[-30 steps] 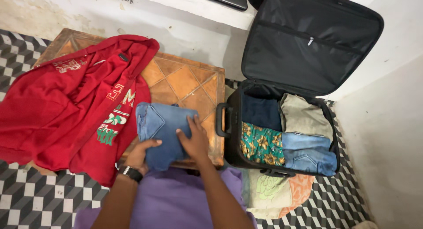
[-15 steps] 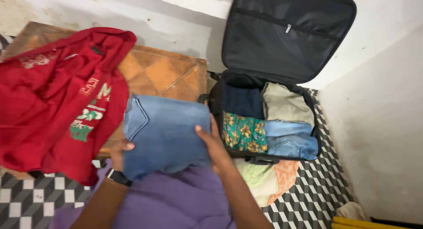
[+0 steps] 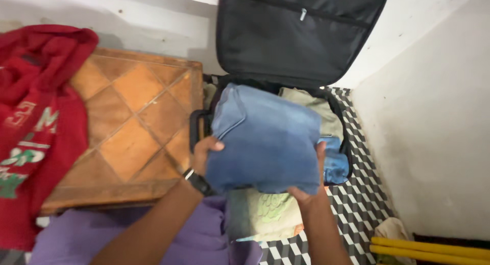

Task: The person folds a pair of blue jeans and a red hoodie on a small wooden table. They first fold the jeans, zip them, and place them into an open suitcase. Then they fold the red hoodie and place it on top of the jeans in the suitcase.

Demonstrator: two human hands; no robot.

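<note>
Our fingers (image 3: 217, 144) are curling over the edges of the folded blue jeans (image 3: 265, 137): the left hand (image 3: 204, 155), with a dark watch (image 3: 198, 181) at its wrist, is gripping the near left edge, and the right hand (image 3: 309, 191) is cupping the near right corner from beneath, so both hands are closed on the same bundle. We are holding the jeans flat in the air, over the open black suitcase (image 3: 301, 35), whose lid is leaning back against the white wall (image 3: 434, 117). Under the bundle we are seeing only slivers of what is already packed, a beige garment (image 3: 311, 99) toward the back and a strip of lighter denim (image 3: 334, 163) on the right; the rest is hidden by the jeans. As we are judging it, we are in the carrying-over step, with the bundle not yet laid down. Setting it in would call for lowering it level onto the packed layer and letting go with both hands together, so the fold is not slipping open. To the left the tiled bench (image 3: 132, 127) is carrying the red jacket (image 3: 35, 117), well apart from the jeans.
</note>
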